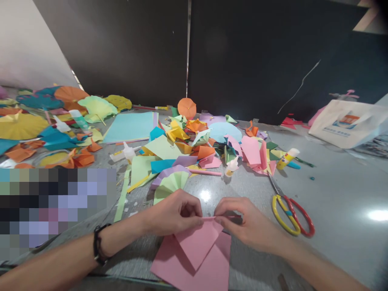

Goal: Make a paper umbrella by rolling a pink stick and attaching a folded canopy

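Observation:
Between my two hands is a piece of pink paper [198, 242], its upper edge folded over and a corner pointing down toward me. My left hand [174, 210] pinches the fold on its left side, thumb in front. On the right side of the same edge, my right hand [239, 222] pinches with thumb and fingers. Beneath the held piece lies another sheet of pink paper [216, 270], flat at the table's near edge. A pair of scissors [292, 214] with yellow and red handles rests to the right of my right hand.
A heap of coloured paper scraps [182, 141] spreads across the table's middle. A glue stick [287, 158] and a small glue bottle [231, 166] stand near it. Folded paper fans [171, 184] lie beyond my left hand. A white bag [348, 123] is at far right.

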Demonstrator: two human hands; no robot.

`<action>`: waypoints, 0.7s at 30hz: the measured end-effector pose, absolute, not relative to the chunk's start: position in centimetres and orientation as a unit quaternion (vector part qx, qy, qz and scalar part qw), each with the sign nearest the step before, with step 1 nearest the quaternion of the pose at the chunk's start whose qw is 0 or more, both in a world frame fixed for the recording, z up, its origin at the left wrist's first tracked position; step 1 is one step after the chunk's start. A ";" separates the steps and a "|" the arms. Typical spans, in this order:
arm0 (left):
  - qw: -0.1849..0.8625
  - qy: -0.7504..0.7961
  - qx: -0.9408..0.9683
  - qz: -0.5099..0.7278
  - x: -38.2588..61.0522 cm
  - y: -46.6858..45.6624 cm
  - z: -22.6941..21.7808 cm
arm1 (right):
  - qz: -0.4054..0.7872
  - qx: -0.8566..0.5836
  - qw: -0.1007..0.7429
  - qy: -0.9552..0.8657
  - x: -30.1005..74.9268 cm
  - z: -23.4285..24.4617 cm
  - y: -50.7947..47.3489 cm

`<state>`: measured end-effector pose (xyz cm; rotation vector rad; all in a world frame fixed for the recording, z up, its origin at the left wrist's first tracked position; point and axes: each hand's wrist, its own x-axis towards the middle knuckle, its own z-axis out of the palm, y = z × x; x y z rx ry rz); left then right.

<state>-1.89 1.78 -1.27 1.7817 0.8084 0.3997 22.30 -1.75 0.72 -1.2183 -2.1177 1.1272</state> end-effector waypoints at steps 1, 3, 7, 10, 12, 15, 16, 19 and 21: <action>0.550 0.339 0.745 0.165 -1.9 1.8 -1.3 | 0.410 -0.442 0.226 -0.765 22.3 0.7 -1.8; 0.574 0.338 0.729 0.158 -1.9 1.9 -1.5 | 0.410 -0.441 0.230 -0.764 22.3 0.5 -1.8; 0.613 0.336 0.701 0.141 -2.0 2.0 -1.8 | 0.403 -0.434 0.241 -0.769 22.5 0.3 -1.7; 0.608 0.333 0.705 0.146 -2.0 2.0 -1.8 | 0.403 -0.434 0.247 -0.767 22.6 0.3 -1.7; 0.584 0.338 0.721 0.157 -1.9 1.9 -1.6 | 0.405 -0.435 0.245 -0.766 22.6 0.3 -1.6; 0.544 0.338 0.747 0.178 -1.9 1.7 -1.1 | 0.396 -0.435 0.235 -0.774 22.6 0.4 -1.4; 0.538 0.336 0.751 0.184 -1.9 1.7 -1.0 | 0.395 -0.433 0.232 -0.776 22.6 0.4 -1.3; 0.534 0.332 0.753 0.193 -1.9 1.6 -0.9 | 0.397 -0.422 0.232 -0.781 22.6 0.5 -1.3; 0.535 0.336 0.751 0.191 -2.0 1.6 -0.9 | 0.398 -0.419 0.240 -0.780 22.6 0.6 -1.4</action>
